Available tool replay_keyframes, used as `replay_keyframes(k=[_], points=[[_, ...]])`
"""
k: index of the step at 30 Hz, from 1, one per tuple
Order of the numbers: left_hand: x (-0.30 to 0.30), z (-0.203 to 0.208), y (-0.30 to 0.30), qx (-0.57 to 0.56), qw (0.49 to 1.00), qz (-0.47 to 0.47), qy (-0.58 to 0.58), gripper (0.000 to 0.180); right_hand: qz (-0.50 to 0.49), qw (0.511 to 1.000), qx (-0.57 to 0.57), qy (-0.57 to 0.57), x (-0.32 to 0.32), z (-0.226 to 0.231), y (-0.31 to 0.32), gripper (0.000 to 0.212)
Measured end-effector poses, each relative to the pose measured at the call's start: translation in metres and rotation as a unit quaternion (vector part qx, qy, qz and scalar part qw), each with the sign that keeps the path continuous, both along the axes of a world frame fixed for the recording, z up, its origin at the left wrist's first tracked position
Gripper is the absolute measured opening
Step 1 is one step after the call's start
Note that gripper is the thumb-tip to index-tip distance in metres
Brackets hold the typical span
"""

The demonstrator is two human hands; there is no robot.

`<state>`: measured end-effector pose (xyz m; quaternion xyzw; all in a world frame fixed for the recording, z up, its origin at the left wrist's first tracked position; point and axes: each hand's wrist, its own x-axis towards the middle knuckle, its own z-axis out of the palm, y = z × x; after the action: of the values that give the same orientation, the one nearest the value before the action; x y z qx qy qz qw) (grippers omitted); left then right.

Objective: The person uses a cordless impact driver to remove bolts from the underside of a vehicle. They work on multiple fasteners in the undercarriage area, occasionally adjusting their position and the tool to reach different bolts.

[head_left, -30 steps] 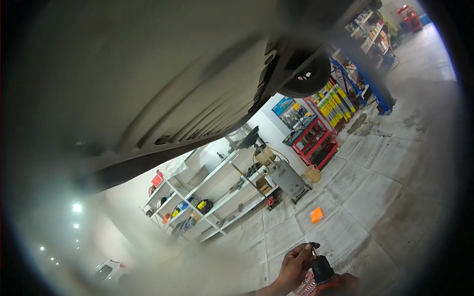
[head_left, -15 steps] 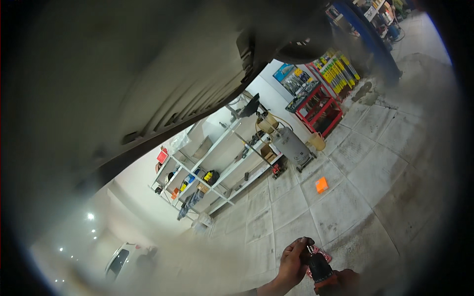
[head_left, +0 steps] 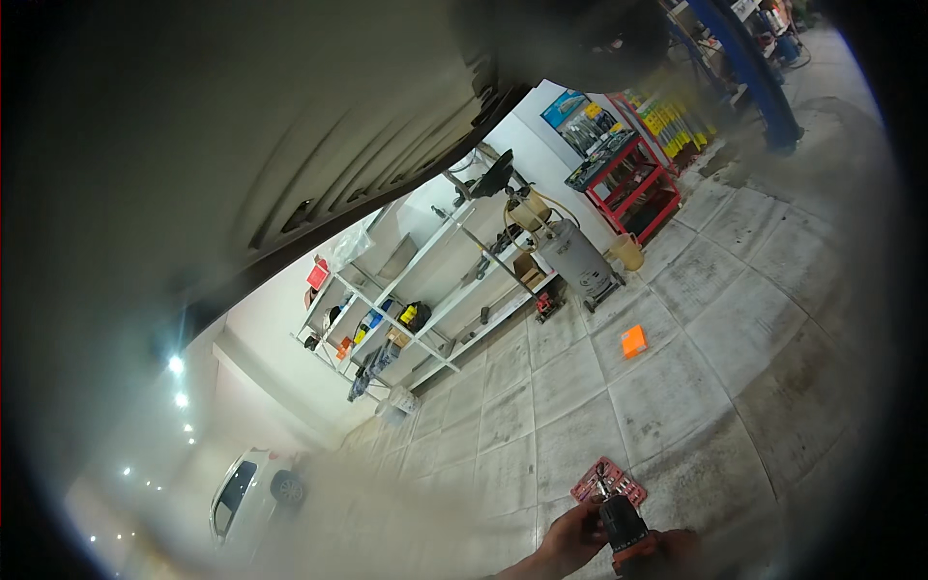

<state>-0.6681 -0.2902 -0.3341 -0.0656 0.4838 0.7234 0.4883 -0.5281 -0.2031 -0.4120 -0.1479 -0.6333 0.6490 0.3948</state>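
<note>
A cordless drill with a black chuck and an orange body sits at the bottom edge of the view. My right hand grips its body. The fingers of my left hand close around the chuck beside the bit. Just beyond the drill tip a red bit case lies open on the tiled floor.
The grey underside of a lifted car fills the upper left. White shelving with tools, a grey tank on wheels, a red cart and a blue lift post stand behind. An orange block lies on the floor.
The view has tipped, so the hands and drill sit lower in the picture. The red bit case now shows in full beyond the drill tip. Both hands keep their hold.
</note>
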Motion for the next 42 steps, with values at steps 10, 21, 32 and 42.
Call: replay_keyframes(k=[10,21,32,42], points=[[-0.058,0.066,0.038,0.036,0.962,-0.019,0.271,0.029,0.004,0.997,0.071,0.012,-0.075,0.009,0.035,0.024],[-0.127,0.091,0.039,0.069,0.916,0.122,0.377,0.018,0.074,0.99,0.111,0.044,-0.146,0.003,0.056,0.02],[-0.081,0.302,0.084,0.113,0.384,0.476,0.783,0.015,0.171,0.967,0.174,0.072,-0.155,0.001,0.093,0.017],[-0.064,0.364,0.07,-0.04,0.2,0.558,0.804,0.035,0.292,0.927,0.235,0.031,-0.144,-0.005,0.132,0.02]])
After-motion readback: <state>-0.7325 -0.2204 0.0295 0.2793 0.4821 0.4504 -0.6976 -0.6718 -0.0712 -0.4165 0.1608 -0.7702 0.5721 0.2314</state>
